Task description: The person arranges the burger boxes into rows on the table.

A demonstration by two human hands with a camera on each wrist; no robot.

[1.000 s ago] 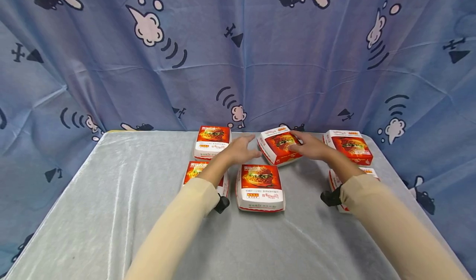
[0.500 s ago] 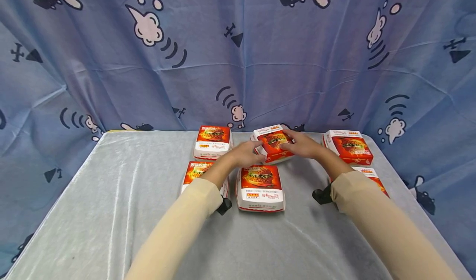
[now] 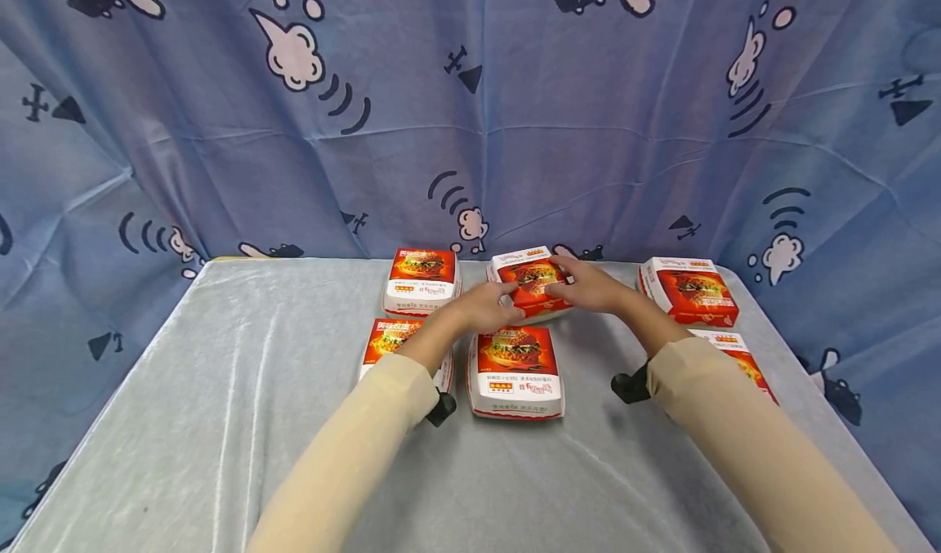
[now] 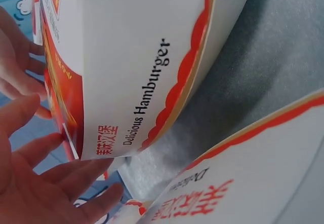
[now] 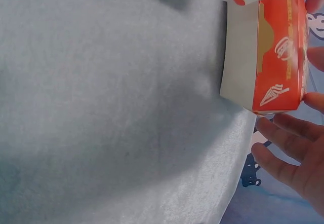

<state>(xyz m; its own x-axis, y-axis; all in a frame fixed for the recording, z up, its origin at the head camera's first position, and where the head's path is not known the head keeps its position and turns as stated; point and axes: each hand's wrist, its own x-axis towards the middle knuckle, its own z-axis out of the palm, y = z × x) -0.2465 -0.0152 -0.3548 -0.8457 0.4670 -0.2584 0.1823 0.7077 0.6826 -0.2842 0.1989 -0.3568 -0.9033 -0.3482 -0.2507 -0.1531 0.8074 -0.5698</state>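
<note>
Between my two hands sits a red and white hamburger box (image 3: 532,278) in the middle of the back row, slightly turned. My right hand (image 3: 594,287) lies at its right side, thumb over the top; in the right wrist view the fingers of the right hand (image 5: 298,148) reach loosely along the box's (image 5: 278,57) end. My left hand (image 3: 487,306) is at its left front corner, thumb near the top edge. The left wrist view shows the left hand (image 4: 45,178) with spread fingers, partly behind a white-sided box (image 4: 131,72) that hides their contact.
Other hamburger boxes stand around: back left (image 3: 421,282), front left (image 3: 390,336), front middle (image 3: 515,373), back right (image 3: 689,292), and front right (image 3: 735,353) partly under the right sleeve. A grey cloth covers the table (image 3: 184,406). A blue patterned curtain (image 3: 470,112) hangs behind.
The middle back box has slid left with my right hand, towards the back left box. My left hand, apart from it a second ago, has moved slightly right and down to its left corner.
</note>
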